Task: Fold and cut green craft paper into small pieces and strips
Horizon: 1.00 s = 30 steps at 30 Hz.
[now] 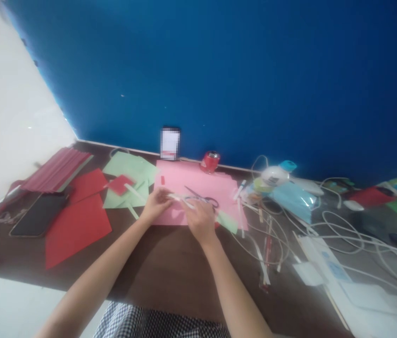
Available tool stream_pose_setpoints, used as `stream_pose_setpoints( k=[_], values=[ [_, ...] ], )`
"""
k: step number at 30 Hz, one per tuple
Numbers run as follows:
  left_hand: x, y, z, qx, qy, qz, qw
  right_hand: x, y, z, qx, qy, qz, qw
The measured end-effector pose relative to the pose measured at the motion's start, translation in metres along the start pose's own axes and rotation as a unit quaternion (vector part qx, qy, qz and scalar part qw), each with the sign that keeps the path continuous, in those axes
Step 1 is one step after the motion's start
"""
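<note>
Over a sheet of pink paper (191, 173), both my hands hold a narrow white strip (176, 197) that looks like paper, though blur softens it. My left hand (158, 203) pinches its left end. Fingers of my right hand (200, 218) are closed around the other end. Just beyond the right hand lies a pair of scissors (214, 202) with dark handles, on the pink paper. A small red piece (163, 180) rests near the sheet's left side. A pale green scrap (227, 221) sits beside my right wrist.
Red paper (81, 230), green sheets (128, 164), a dark phone (39, 216) and a pink stack (55, 171) lie left. A propped phone (170, 143) and red round container (210, 162) stand behind. Right are loose cables (346, 239), a blue packet (295, 199) and a red pen (268, 244).
</note>
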State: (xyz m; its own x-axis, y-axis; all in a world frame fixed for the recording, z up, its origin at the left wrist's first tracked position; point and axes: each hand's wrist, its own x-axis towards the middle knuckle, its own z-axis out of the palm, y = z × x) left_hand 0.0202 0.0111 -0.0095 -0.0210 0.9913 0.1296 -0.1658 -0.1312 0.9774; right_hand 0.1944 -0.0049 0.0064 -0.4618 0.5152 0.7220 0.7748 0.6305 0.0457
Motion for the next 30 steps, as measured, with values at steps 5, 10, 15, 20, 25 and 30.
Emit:
stream_pose_setpoints(
  k=[5, 10, 15, 20, 25, 30],
  values=[
    [-0.001, -0.002, 0.000, -0.062, 0.018, -0.079, 0.995, -0.001, -0.003, 0.002, 0.044, 0.021, 0.048, 0.998],
    [-0.003, -0.007, 0.004, -0.051, 0.015, -0.062, 0.997, -0.001, -0.006, 0.007, 0.085, 0.044, 0.103, 0.990],
    [-0.004, -0.010, 0.005, -0.029, 0.027, -0.032, 0.999, -0.002, -0.009, 0.010, 0.119, 0.045, 0.118, 0.985],
    [-0.003, -0.010, 0.003, 0.006, 0.058, -0.022, 0.998, -0.002, -0.010, 0.009, 0.113, 0.040, 0.118, 0.986],
    [-0.004, -0.005, 0.006, 0.034, 0.020, -0.035, 0.999, -0.002, -0.008, 0.007, 0.089, 0.037, 0.102, 0.990],
    [-0.006, -0.002, 0.006, 0.189, -0.002, 0.037, 0.981, -0.003, -0.006, 0.008, 0.070, 0.031, 0.096, 0.992]
  ],
)
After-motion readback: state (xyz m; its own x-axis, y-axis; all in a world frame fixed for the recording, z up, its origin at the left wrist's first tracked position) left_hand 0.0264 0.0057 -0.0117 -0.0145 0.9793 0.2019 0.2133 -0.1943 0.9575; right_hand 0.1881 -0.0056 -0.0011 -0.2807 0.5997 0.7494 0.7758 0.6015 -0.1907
